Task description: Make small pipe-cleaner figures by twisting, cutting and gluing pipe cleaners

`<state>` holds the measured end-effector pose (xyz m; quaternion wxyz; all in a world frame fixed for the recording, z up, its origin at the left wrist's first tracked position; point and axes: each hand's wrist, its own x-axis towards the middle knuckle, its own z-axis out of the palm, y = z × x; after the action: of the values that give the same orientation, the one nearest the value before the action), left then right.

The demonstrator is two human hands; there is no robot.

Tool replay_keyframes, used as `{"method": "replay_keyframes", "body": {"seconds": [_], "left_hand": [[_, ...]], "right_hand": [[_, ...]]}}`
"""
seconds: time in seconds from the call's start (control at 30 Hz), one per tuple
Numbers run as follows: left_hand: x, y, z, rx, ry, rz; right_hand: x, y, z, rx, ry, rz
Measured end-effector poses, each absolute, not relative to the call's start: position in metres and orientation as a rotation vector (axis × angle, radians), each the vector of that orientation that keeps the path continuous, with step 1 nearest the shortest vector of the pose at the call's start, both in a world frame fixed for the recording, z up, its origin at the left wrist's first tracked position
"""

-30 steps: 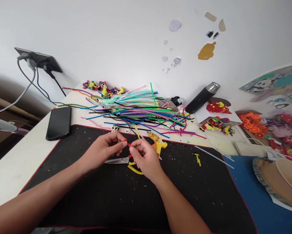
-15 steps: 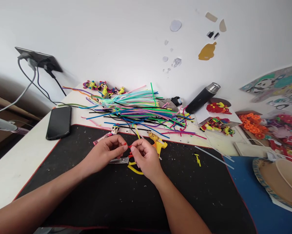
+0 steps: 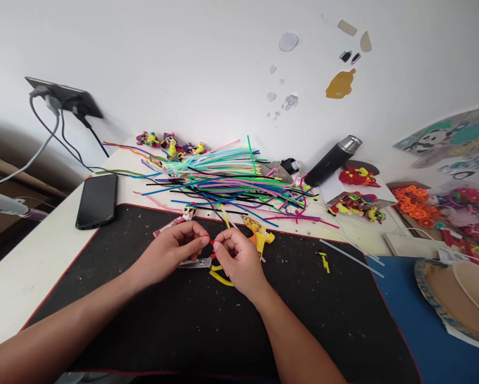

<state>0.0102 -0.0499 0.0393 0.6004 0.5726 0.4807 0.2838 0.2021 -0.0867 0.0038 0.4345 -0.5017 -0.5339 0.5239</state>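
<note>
Between my fingertips is a short piece of red pipe cleaner (image 3: pixel 212 241), mostly covered by the fingers. My left hand (image 3: pixel 173 252) pinches one end between thumb and forefinger. From the other side, my right hand (image 3: pixel 239 261) pinches it too, its remaining fingers curled in. Under both hands lie scissors (image 3: pixel 201 263) with red and yellow handles, partly hidden by my right hand. Just past my right hand rests a yellow glue gun (image 3: pixel 265 237). Beyond my left hand is a small pipe-cleaner figure (image 3: pixel 189 211) with a white and blue head.
A black mat (image 3: pixel 163 325) covers the front of the table. Behind it is a large heap of coloured pipe cleaners (image 3: pixel 223 184). A phone (image 3: pixel 97 201) lies at left; a black thermos (image 3: pixel 331 161) leans at the back right. Glue sticks (image 3: pixel 349 256) and yellow scraps (image 3: pixel 324 263) lie at right.
My fingertips have shifted very slightly around the red pipe cleaner. Everything else stays where it was.
</note>
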Motion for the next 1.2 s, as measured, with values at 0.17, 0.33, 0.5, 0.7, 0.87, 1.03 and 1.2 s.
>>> {"method": "replay_keyframes", "body": {"seconds": [0.17,0.33,0.5,0.7,0.87,1.03,1.2], "left_hand": [[0.008,-0.049,0.035,1.368,1.098,0.648],[0.001,-0.042,0.037,1.576,1.052,0.572],[-0.005,-0.026,0.052,2.009,0.968,0.302],[-0.005,-0.024,0.045,1.85,1.002,0.337],[0.001,-0.036,0.035,1.534,1.078,0.571],[0.007,-0.043,0.037,1.435,1.107,0.67],[0.008,-0.047,0.036,1.425,1.104,0.675]], "right_hand": [[0.203,-0.087,0.001,-1.244,-1.376,1.262],[0.205,-0.087,0.001,-1.266,-1.515,1.23],[0.205,-0.086,0.002,-1.304,-1.725,1.067],[0.204,-0.086,0.0,-1.323,-1.652,1.085],[0.204,-0.087,0.003,-1.275,-1.436,1.216],[0.203,-0.085,0.004,-1.243,-1.39,1.248],[0.203,-0.085,0.003,-1.243,-1.385,1.251]]}}
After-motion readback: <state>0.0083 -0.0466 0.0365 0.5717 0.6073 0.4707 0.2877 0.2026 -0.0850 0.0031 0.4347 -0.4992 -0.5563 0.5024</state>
